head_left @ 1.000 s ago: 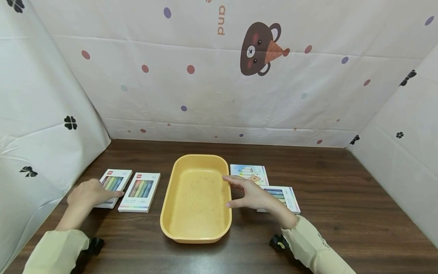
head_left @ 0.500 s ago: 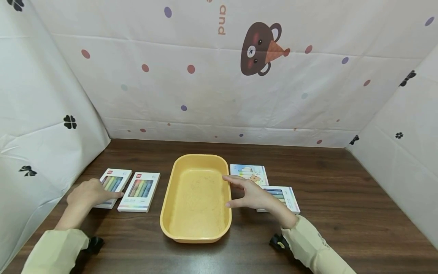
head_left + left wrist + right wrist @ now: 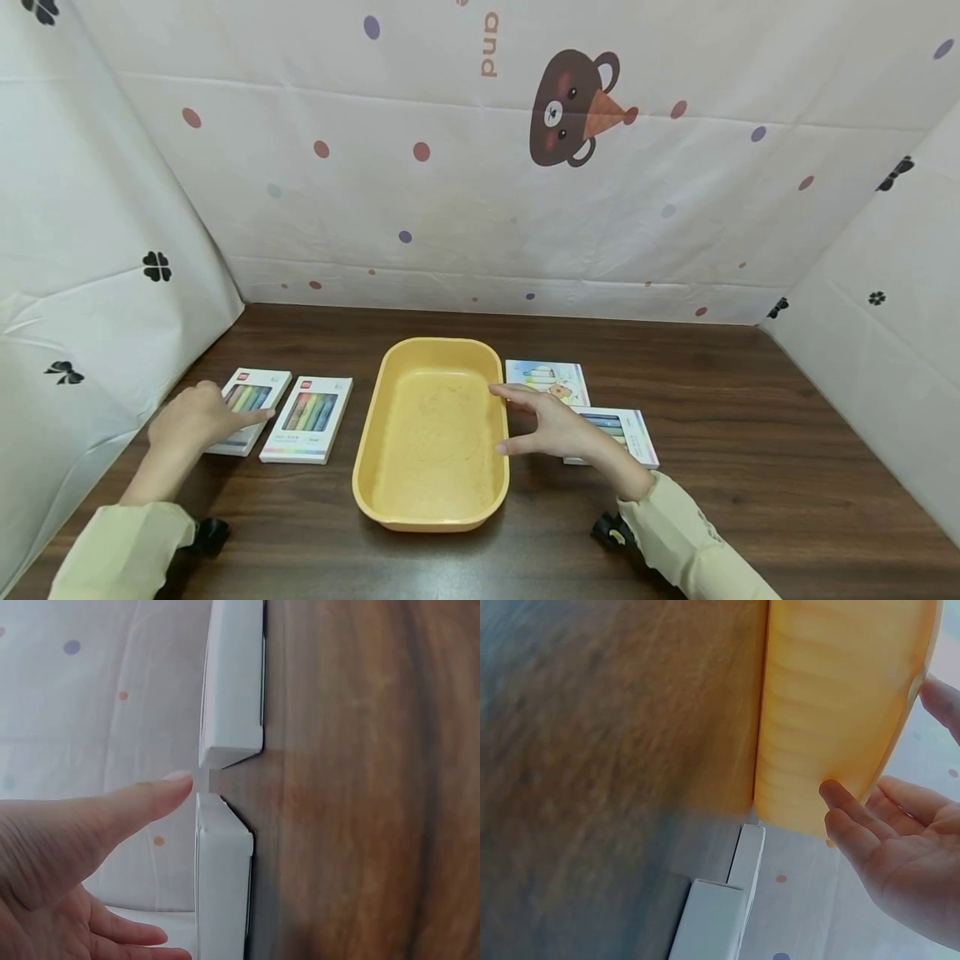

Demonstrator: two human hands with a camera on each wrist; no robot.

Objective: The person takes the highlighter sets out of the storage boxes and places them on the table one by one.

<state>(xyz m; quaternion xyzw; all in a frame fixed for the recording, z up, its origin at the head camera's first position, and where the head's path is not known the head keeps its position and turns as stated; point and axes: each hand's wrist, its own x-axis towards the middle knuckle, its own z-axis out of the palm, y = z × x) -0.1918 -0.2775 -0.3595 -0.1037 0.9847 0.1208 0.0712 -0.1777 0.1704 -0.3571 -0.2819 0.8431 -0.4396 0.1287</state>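
Observation:
In the head view, my left hand [image 3: 187, 423] lies over the left chalk box [image 3: 255, 392], a white pack with a window of coloured sticks. Its thumb points across toward a second chalk box [image 3: 306, 417], and the left wrist view shows the thumb tip apart from both boxes. My right hand [image 3: 551, 425] is at the right rim of a yellow plastic tray [image 3: 431, 517], fingers spread and loosely bent. In the right wrist view, fingertips [image 3: 831, 789] touch or nearly touch the tray's outer wall, and the thumb meets its rim.
Right of the tray lie a blue-and-white illustrated box [image 3: 566, 379] and another chalk box [image 3: 636, 433], partly covered by my right hand and wrist. A patterned white cloth [image 3: 450, 208] encloses the back and sides of the brown wooden table [image 3: 750, 467].
My left thumb has lifted slightly, away from the edge of the second chalk box. The right hand, tray and boxes hold their places.

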